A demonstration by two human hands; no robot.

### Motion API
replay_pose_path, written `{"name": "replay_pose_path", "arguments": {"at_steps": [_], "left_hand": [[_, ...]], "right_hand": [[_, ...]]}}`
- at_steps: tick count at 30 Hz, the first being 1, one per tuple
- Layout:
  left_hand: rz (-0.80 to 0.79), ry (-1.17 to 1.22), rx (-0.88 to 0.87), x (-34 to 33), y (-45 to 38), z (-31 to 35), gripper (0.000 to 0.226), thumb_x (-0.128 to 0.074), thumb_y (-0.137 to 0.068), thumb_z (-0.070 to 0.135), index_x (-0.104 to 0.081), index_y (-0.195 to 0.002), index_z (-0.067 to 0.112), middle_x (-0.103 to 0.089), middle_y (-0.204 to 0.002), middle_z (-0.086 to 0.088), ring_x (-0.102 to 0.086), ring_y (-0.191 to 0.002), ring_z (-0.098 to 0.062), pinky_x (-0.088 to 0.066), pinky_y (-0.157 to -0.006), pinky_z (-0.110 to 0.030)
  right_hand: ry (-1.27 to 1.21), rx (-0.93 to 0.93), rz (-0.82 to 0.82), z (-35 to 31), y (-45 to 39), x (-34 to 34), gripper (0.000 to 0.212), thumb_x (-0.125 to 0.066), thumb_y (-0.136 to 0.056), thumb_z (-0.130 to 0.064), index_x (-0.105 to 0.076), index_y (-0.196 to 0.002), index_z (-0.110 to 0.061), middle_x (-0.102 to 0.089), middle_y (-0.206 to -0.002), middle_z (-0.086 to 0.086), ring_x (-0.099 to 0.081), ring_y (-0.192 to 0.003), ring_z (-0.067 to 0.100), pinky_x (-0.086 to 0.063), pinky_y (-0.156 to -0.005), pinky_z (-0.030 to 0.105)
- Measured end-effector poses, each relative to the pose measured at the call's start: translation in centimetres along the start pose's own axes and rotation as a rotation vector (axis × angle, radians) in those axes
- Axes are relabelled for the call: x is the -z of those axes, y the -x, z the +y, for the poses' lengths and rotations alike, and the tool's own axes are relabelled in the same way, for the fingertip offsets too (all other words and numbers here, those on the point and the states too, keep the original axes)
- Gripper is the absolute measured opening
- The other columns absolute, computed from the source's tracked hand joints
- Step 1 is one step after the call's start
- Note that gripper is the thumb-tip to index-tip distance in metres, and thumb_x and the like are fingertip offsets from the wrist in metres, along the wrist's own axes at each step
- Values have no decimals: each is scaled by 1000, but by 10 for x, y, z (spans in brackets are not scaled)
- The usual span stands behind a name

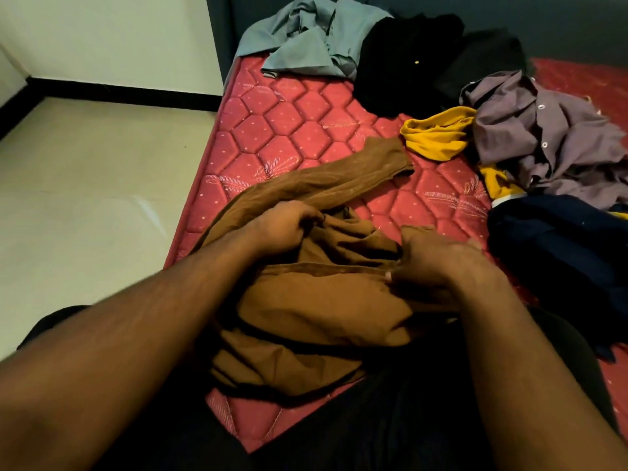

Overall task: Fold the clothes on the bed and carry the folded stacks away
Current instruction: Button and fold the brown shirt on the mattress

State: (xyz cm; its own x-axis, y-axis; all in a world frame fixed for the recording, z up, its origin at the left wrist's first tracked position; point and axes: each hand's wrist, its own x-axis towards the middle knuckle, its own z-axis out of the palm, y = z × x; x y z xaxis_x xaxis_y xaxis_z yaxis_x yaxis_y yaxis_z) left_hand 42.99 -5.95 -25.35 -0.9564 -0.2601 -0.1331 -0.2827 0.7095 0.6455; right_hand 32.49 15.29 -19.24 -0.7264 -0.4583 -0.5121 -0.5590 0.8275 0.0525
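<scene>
The red quilted mattress (pixel 289 124) fills the frame, and it is early days here: no folded stack is anywhere in sight. Up at twelve o'clock a grey shirt (pixel 306 39) lies crumpled, with black garments (pixel 407 56) heaped just beside it at one o'clock. Round at two o'clock sits a rumpled mauve button shirt (pixel 550 137), a yellow piece (pixel 438 134) tucked against its near side, and at three o'clock a dark navy bundle (pixel 557 253). All of that looks unfolded and waiting, so most of the job is left.

In the centre is the brown garment (pixel 323 300), bunched up in front of the person, one long sleeve or leg trailing off towards one o'clock. It is being sorted out, not yet folded flat.

The left hand (pixel 289 229) sits at the garment's eleven o'clock edge, fingers curled in and gripping a gather of brown cloth. The right hand (pixel 445 263) is at its three o'clock side, thumb and fingers pinching the seam that runs across the middle. The cloth lies between and under both hands.
</scene>
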Motion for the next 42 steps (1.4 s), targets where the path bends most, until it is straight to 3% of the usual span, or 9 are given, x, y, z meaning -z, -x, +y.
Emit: {"name": "replay_pose_path", "arguments": {"at_steps": [4, 8, 15, 20, 23, 28, 35, 39, 42], "left_hand": [[-123, -684, 57, 2, -16, -31, 71, -50, -96, 44, -15, -155, 27, -17, -161, -7, -21, -146, -28, -23, -117, -49], [-117, -909, 147, 24, -14, -47, 53, -53, -91, 54, -43, -140, 37, -33, -153, -2, -35, -138, -23, -22, -110, -54], [28, -865, -45, 87, 3, -19, 27, -49, -96, 40, -61, -119, 31, -51, -121, 0, -58, -97, -20, -54, -76, -35], [-32, -841, -115, 121, 20, 14, 25, -56, -95, 35, -65, -118, 35, -64, -116, 5, -60, -102, -19, -52, -82, -31], [-15, -879, -135, 132, 32, 32, 27, -55, -95, 40, -65, -120, 36, -66, -114, 8, -61, -103, -16, -53, -85, -33], [108, -980, -90, 184, 49, 56, 28, -52, -95, 49, -63, -117, 35, -67, -106, 5, -61, -92, -15, -49, -74, -28], [645, -909, -148, 304, 70, 160, 19, -60, -90, 41, -61, -83, 24, -68, -92, -8, -62, -86, -32, -40, -65, -32], [747, -620, -303, 367, 84, 221, 23, -68, -82, 9, -53, -66, 17, -55, -66, -5, -56, -68, -26, -38, -62, -31], [763, -235, -457, 406, 98, 260, 29, -65, -81, -7, -58, -67, 18, -53, -59, 1, -47, -54, -5, -39, -51, -21]], "right_hand": [[-362, 427, 475, -26, -15, 17, 23, -63, -91, -27, -71, -110, -19, -70, -110, 2, -62, -106, 20, -42, -90, 27], [-268, 470, 171, -28, -60, -13, 51, -72, -81, -24, -57, -130, -27, -67, -119, 1, -62, -110, 19, -48, -87, 26], [-118, 507, 695, -8, -64, -29, 48, -73, -76, -27, -55, -120, -19, -49, -119, 9, -49, -109, 32, -51, -81, 44], [-57, 315, 434, 1, -57, -48, 28, -57, -89, -45, -61, -108, -25, -61, -115, 2, -58, -109, 27, -46, -90, 41], [-60, 333, 509, 6, -54, -45, 24, -46, -91, -37, -61, -107, -26, -64, -109, 3, -61, -103, 27, -47, -85, 40], [-401, 469, 773, 27, -30, 38, 11, -60, -92, -18, -59, -85, -10, -60, -83, 7, -55, -79, 27, -41, -67, 36], [-290, 596, 802, 45, 69, 251, 10, -62, -92, -17, -54, -88, -15, -53, -75, -6, -48, -68, 11, -30, -58, 25], [-70, 482, 640, 58, 120, 337, 11, -74, -81, -9, -65, -78, -13, -62, -70, -1, -52, -60, 8, -42, -62, 24], [-146, 509, 978, 69, 146, 377, 5, -72, -81, -8, -72, -80, -13, -67, -78, 3, -58, -72, 13, -42, -66, 24]]}}
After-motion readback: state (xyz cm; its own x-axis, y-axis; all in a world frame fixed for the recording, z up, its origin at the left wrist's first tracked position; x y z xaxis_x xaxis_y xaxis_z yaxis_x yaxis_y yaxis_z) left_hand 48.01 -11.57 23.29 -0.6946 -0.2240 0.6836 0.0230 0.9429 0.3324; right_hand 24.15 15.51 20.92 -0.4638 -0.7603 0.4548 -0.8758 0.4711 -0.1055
